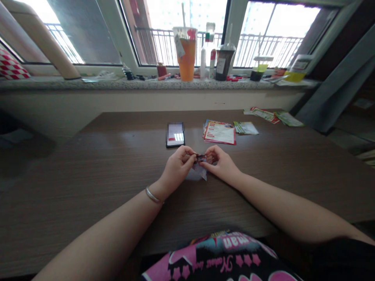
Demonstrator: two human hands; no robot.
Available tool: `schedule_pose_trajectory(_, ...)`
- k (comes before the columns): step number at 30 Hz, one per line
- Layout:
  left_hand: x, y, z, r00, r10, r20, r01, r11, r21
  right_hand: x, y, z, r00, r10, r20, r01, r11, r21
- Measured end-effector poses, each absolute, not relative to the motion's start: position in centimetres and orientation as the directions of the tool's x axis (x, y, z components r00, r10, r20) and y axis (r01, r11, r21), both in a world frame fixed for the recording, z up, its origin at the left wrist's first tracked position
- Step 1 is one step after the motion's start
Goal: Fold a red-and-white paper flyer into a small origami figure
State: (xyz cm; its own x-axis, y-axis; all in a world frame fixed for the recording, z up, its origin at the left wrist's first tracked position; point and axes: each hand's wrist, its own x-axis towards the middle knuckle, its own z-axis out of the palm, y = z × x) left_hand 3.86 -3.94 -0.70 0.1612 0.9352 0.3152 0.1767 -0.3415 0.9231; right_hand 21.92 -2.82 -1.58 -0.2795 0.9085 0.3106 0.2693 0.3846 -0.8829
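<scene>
Both of my hands meet at the middle of a dark wooden table (pixel 88 175). My left hand (pixel 176 166), with a silver bangle on its wrist, and my right hand (pixel 221 162) pinch a small folded piece of printed paper (pixel 200 168) between their fingertips. The paper is pale underneath with a dark red top edge, and it rests on or just above the tabletop. Much of it is hidden by my fingers.
A phone (pixel 175 135) lies just beyond my hands, its screen lit. Stacks of printed leaflets (pixel 220 133) lie to its right, more (pixel 265 114) at the far right. The stone windowsill (pixel 117 84) carries an orange drink cup (pixel 186 52), bottles and other cups.
</scene>
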Motion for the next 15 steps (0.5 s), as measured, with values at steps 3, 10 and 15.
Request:
schedule_pose_trajectory(3,3.90,-3.56,-0.94,0.137,0.939,0.315,0.127,-0.332,0.935,21.96,-2.68,-1.75,-0.304,0.899,0.314,0.264,0.396,-0.879)
schedule_pose_trajectory(10,3.50,-3.63,-0.78,0.319,0.878,0.356,0.340,-0.457,0.822,22.54,-2.25,-1.76,-0.277,0.864,0.420,0.353,0.498,-0.792)
schedule_pose_trajectory(15,3.33,-4.05,-0.50,0.412,0.824,0.390,0.527,-0.564,0.636,22.74,-2.31,-1.29,-0.332,0.805,0.491,0.414,0.592,-0.691)
